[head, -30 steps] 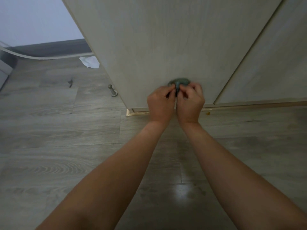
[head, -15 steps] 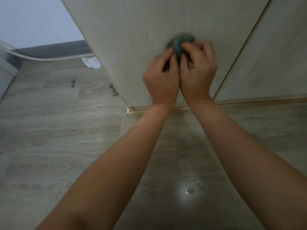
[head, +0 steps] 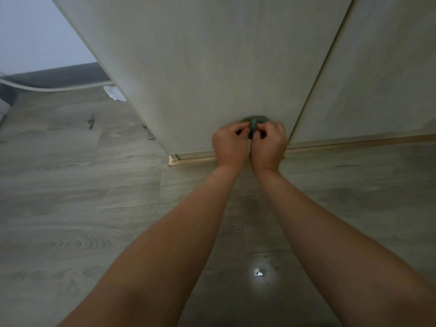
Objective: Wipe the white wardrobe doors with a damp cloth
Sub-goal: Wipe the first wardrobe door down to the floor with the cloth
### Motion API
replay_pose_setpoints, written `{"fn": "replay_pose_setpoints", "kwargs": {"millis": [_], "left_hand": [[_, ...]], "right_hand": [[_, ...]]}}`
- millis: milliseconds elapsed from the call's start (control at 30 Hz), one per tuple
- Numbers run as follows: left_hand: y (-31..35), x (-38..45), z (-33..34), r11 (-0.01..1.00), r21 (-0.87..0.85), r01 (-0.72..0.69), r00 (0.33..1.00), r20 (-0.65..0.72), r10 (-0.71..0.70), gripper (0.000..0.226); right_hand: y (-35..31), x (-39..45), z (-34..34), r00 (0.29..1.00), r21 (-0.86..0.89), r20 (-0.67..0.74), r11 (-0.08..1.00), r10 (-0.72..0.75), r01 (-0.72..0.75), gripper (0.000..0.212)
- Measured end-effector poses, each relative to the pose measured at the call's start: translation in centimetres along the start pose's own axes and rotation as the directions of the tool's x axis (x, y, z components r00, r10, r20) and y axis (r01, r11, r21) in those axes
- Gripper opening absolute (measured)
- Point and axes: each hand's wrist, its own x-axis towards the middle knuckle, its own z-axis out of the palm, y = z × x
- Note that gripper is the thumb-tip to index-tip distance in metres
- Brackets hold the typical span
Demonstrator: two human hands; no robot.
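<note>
Centre frame: left hand (head: 230, 144) and right hand (head: 269, 144), fingers curled, together grip a bunched green cloth (head: 254, 122). Cloth pressed against lower wardrobe door (head: 212, 67), near its bottom edge.

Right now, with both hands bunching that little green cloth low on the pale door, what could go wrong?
The small dark green cloth is wadded between the left hand and right hand, so it may cover little of the pale wood-grain wardrobe door per stroke. The wet-looking shiny patch on the grey plank floor could be slippery.
</note>
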Motion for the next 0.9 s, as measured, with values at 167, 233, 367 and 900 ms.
{"fn": "replay_pose_setpoints", "kwargs": {"millis": [167, 233, 367, 900], "left_hand": [[-3.8, -0.9, 1.6, 0.979, 0.160, 0.127, 0.978, 0.147, -0.151, 0.022], [-4.4, -1.5, 1.8, 0.971, 0.165, 0.174, 0.952, 0.223, -0.209, 0.029], [-2.2, -1.3, 1.0, 0.988, 0.041, 0.148, 0.976, 0.156, -0.152, 0.026], [2.8, -1.8, 5.1, 1.000, -0.024, -0.014, 0.994, 0.113, 0.017, 0.025]], "right_hand": [[3.2, -0.8, 0.0, 0.955, -0.153, 0.226, 0.976, 0.190, -0.158, 0.013], [4.1, -0.7, -0.4, 0.919, -0.191, 0.330, 0.969, 0.216, -0.159, 0.015], [3.1, 0.4, -1.8, 0.945, -0.117, 0.311, 0.991, 0.099, -0.065, 0.021], [3.7, 4.0, -4.9, 0.997, -0.083, 0.055, 0.995, 0.059, -0.054, 0.009]]}}
